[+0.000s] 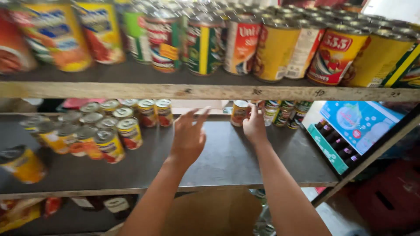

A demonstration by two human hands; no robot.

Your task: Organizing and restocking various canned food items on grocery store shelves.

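Spanning the view, the dark middle shelf (227,161) carries a cluster of cans (105,131) at its left end. Above its bare centre the left hand (188,137) hovers empty, fingers spread. At the shelf's back, the right hand (255,126) touches a small orange-labelled can (239,112), fingers curled loosely against its side.

Both bare forearms extend from the near edge toward the far side. Left hand (188,136) is open, fingers spread and raised. Right hand (254,126) reaches farther, fingers curled forward.
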